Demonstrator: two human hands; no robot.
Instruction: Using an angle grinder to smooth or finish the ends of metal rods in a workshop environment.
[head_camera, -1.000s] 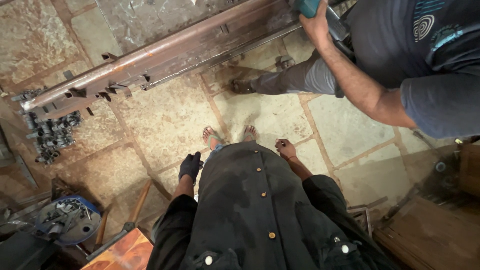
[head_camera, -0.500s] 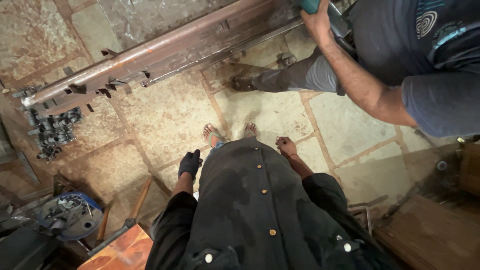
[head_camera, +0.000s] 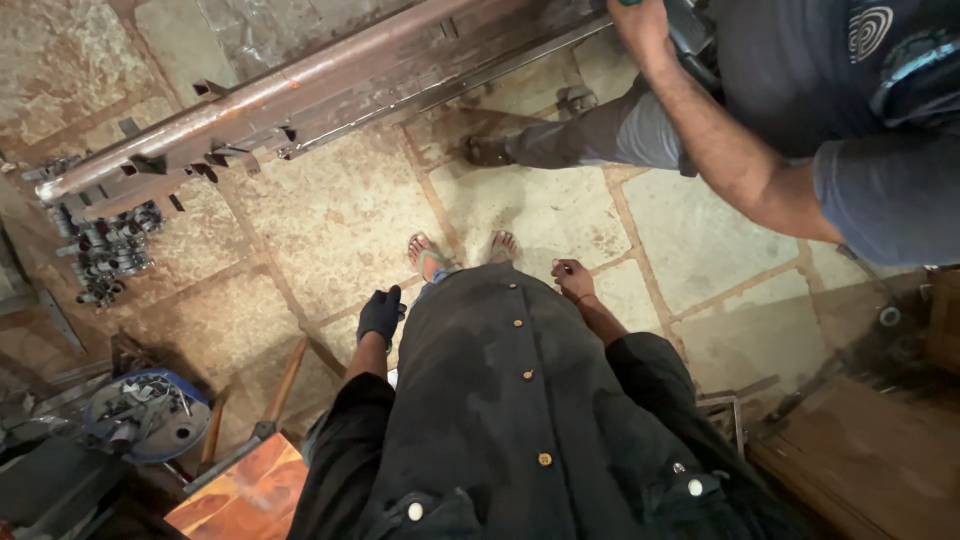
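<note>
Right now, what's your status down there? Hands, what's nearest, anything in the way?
Left hand black-gloved, right hand bare, both hanging empty. Long rusty steel beam ahead, untouched. Another person's arm reaches across at right.

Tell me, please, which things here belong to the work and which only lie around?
In the work:
- long rusty metal frame, nearest to the hands
- left hand, in a black glove, empty
- right hand, bare, empty

Lying about:
- pile of small grey metal fittings
- round blue tray of parts
- orange wooden board
</note>
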